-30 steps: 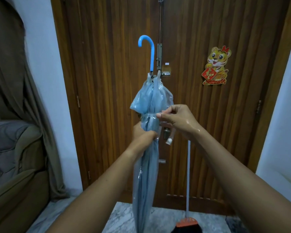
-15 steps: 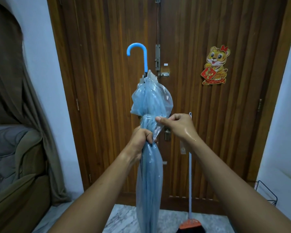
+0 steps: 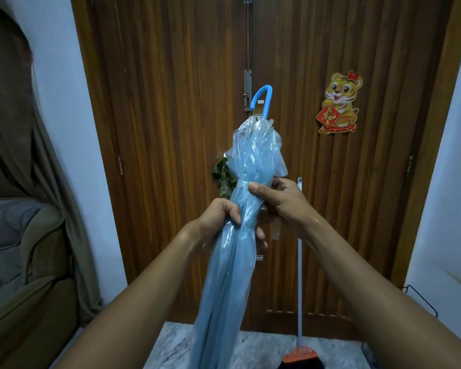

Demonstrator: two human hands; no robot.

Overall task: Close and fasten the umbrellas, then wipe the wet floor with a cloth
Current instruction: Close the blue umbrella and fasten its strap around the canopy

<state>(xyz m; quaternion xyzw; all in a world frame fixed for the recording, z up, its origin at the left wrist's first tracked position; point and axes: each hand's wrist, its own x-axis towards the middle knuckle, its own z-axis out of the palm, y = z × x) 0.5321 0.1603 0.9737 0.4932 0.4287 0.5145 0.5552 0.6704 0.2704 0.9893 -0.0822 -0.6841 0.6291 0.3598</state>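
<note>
fastening step. your left hand (image 3: 218, 222) fist-grips furled blue umbrella (image 3: 256, 155); right hand (image 3: 285, 202) pinches strap (image 3: 240, 185) round it. next: press strap closed.

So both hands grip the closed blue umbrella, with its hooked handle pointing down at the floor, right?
Not quite. The head view shows the handle at the top, pointing up in front of the door, not down. The rest holds: the left hand and the right hand both grip the closed blue umbrella.
</note>
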